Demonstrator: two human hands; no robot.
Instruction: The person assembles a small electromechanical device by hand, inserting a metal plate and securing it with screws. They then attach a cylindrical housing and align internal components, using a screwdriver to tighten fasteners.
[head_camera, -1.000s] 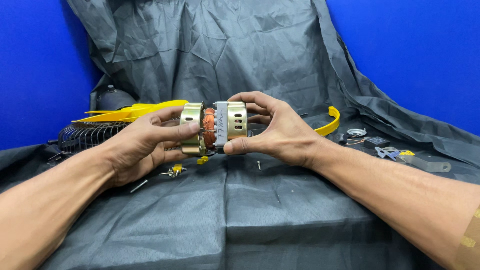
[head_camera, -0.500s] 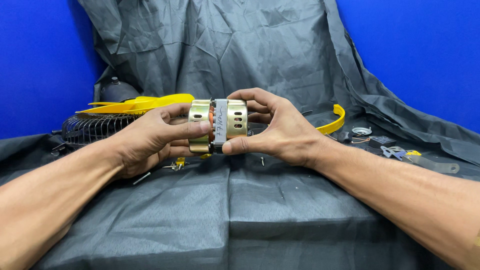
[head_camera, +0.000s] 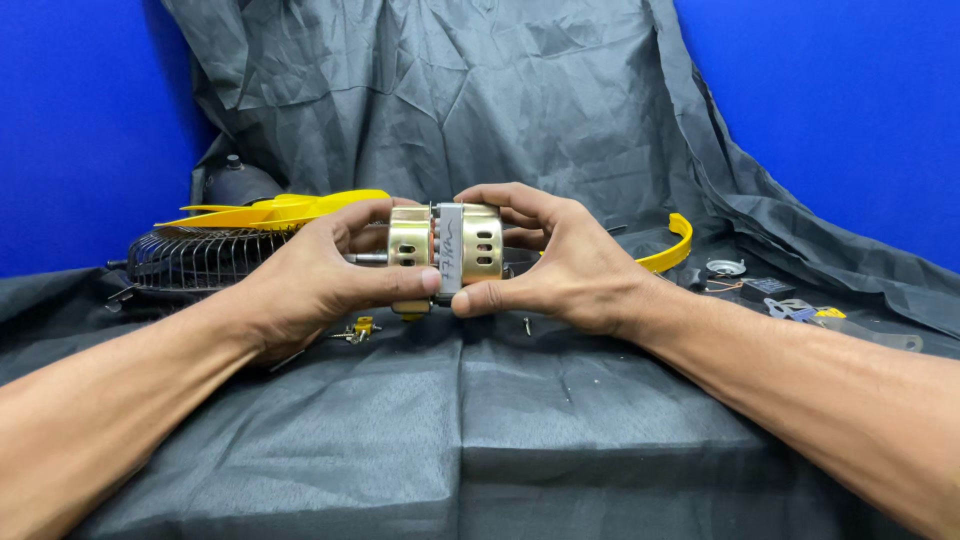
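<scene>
At frame centre, the left hand (head_camera: 310, 285) and right hand (head_camera: 565, 265) pinch the brass-coloured motor (head_camera: 445, 250), its halves pressed together, with screws (head_camera: 355, 330) lying loose below.

Fan motor (head_camera: 445, 255): gold-coloured cylindrical housing, two slotted end shells closed against grey centre band. Axis horizontal, shaft stub projecting from left end. Held off tabletop between left hand (head_camera: 305, 280) and right hand (head_camera: 560, 265), one shell in each; thumbs meet beneath centre band.

Glossy brass-toned metal motor housing (head_camera: 445, 255) (slotted), matt creased grey cloth (head_camera: 480, 420), shiny yellow plastic blade (head_camera: 285, 210).
</scene>
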